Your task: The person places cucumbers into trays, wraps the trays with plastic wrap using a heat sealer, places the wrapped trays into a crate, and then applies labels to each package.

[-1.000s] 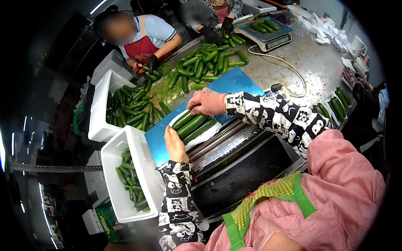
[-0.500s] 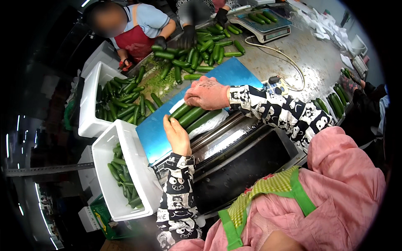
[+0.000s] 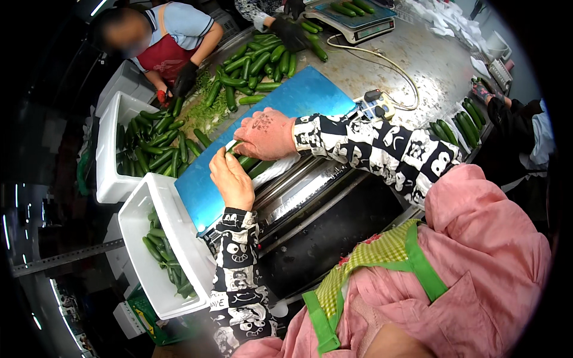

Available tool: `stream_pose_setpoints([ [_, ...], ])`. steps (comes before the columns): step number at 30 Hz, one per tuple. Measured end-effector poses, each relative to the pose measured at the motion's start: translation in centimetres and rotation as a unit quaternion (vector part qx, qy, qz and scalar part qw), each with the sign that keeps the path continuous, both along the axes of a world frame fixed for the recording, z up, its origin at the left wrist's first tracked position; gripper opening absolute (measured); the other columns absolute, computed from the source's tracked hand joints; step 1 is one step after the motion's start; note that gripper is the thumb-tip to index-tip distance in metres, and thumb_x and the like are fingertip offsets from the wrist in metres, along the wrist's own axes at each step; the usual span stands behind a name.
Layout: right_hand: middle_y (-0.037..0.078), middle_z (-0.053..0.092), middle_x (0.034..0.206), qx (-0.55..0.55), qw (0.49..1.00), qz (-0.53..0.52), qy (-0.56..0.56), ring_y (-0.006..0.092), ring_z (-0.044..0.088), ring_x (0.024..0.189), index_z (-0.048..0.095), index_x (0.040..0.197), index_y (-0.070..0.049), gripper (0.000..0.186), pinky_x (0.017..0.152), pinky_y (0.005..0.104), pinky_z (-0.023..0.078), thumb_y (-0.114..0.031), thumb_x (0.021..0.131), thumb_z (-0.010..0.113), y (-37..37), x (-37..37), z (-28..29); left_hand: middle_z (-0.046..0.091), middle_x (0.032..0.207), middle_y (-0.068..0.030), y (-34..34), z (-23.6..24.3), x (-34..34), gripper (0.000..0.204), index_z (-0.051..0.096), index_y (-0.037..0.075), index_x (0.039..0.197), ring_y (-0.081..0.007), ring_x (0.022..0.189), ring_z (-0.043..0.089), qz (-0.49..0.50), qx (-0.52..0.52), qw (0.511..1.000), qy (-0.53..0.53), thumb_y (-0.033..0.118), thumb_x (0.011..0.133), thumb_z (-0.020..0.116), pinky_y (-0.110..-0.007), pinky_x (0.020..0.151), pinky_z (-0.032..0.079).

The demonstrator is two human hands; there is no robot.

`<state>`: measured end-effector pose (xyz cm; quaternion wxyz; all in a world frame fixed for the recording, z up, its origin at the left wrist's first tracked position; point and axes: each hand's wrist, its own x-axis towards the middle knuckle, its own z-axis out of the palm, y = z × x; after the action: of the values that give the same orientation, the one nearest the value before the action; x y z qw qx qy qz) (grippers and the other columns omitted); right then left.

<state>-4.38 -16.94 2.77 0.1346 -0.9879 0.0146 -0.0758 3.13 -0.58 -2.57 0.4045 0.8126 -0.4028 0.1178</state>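
Note:
A small bundle of green cucumbers lies side by side in a white sheet on the front part of a blue board. My left hand, bare, is closed at the near left end of the bundle, with its fingertips curled over the cucumber ends. My right hand, in a pink glove, lies over the top of the bundle with bent fingers gripping its far side. Most of the cucumbers are hidden under that glove. The two hands almost touch at the left end.
Two white foam boxes of cucumbers, one farther and one nearer, stand left of the board. Beyond it lies a cucumber pile, with co-workers' hands around it. A scale, cable and wrapped cucumbers are to the right.
My right hand has slid left and down over the bundle, covering more cucumbers. My left fingers now curl over the ends. The whole view has shifted; a co-worker's gloved hand has left the pile.

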Motion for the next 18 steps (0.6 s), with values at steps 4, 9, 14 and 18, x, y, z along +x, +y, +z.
stream_pose_setpoints([
  [4,0.015,0.062,0.108,-0.001,0.999,0.035,0.024,0.0361,0.061,0.100,0.060,0.116,-0.011,0.044,0.087,0.0491,0.044,-0.047,0.097,0.044,-0.3,0.1,0.5,0.055,0.120,-0.0218,-0.1,-0.2,0.0,0.033,0.052,-0.001,0.125,-0.0379,0.113,0.050,0.029,0.009,0.998,0.046,0.021,0.102,0.043,-0.045,0.097,0.037],
  [9,0.017,0.063,0.108,-0.003,0.999,0.016,0.044,0.0371,0.063,0.100,0.059,0.116,-0.010,0.046,0.086,0.0506,0.046,-0.049,0.098,0.044,-0.5,-0.1,1.0,0.055,0.119,-0.0231,-0.6,-0.9,0.0,0.034,0.051,-0.002,0.126,-0.0391,0.112,0.051,0.018,-0.010,0.999,0.037,0.022,0.103,0.043,-0.046,0.097,0.039],
  [14,0.019,0.061,0.116,-0.001,0.998,0.030,0.063,0.0361,0.060,0.107,0.058,0.122,-0.010,0.052,0.088,0.0502,0.046,-0.053,0.097,0.044,0.0,0.3,1.7,0.053,0.125,-0.0255,0.7,-0.6,1.1,0.041,0.048,-0.003,0.132,-0.0399,0.116,0.050,-0.007,-0.005,0.998,0.065,0.026,0.104,0.042,-0.044,0.101,0.039],
  [18,0.021,0.055,0.130,0.014,1.000,0.006,-0.016,0.0369,0.053,0.119,0.052,0.133,-0.008,0.059,0.098,0.0480,0.043,-0.054,0.097,0.044,-1.3,-1.2,1.5,0.051,0.129,-0.0255,3.0,-0.9,1.8,0.049,0.040,-0.003,0.141,-0.0359,0.122,0.047,-0.025,-0.008,0.996,0.083,0.028,0.103,0.045,-0.041,0.104,0.038],
])
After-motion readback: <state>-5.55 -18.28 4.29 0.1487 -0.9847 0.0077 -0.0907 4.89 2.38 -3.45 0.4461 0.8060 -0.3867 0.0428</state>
